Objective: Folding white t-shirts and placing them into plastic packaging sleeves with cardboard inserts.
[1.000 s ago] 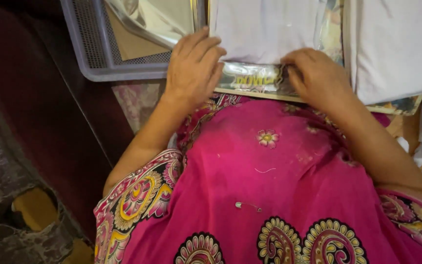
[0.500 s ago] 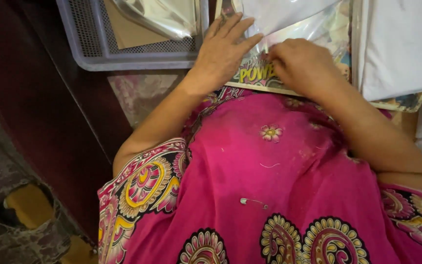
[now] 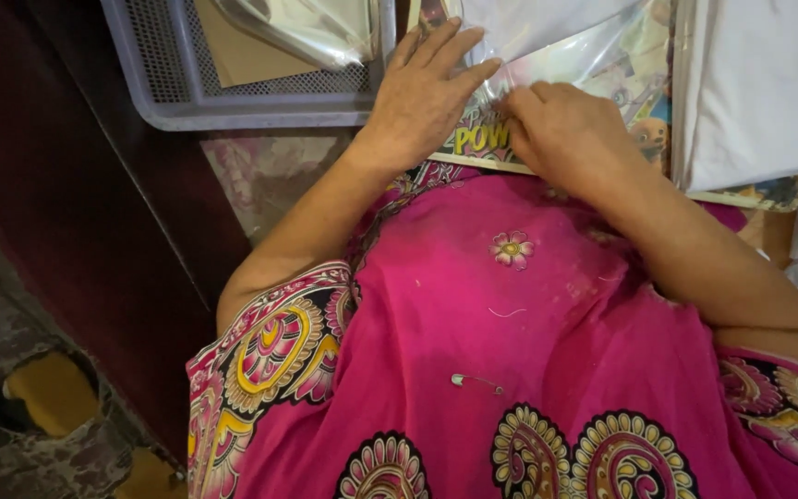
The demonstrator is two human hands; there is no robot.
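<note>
From my feed, the biggest thing in view is the bright pink patterned garment [image 3: 510, 370] with paisley borders, filling everything from 3 o'clock round to 8 o'clock. A small silver safety pin [image 3: 476, 380] sits on it near the centre.

At 11 o'clock I see a grey perforated plastic tray [image 3: 233, 106] holding a brown sheet of card [image 3: 237, 55] and a crumpled clear plastic bag [image 3: 302, 28] lying on top of that card. At 2 o'clock lies a white folded cloth [image 3: 768, 83], just beside the work and resting over the right part of the booklet.

Between tray and cloth, at 12 o'clock, is a colourful printed cartoon booklet [image 3: 644, 88] with a clear plastic sleeve [image 3: 556, 46] over it, a white sheet [image 3: 533, 14] showing inside the sleeve at the top edge. The booklet's near edge touches the pink garment.

The left hand [image 3: 422, 92] lies flat and spread, fingers pointing to 1 o'clock, palm pressing down on the sleeve and the booklet's left part, right beside the tray's rim. The right hand [image 3: 570, 129] is curled, knuckles up, its fingertips pinched on the sleeve's edge close to the left fingertips; the two hands nearly touch. I cannot tell exactly how much film the right fingers grip, since the knuckles hide it.

At 7 o'clock a worn dark stone floor [image 3: 20, 416] shows a yellow patch.
</note>
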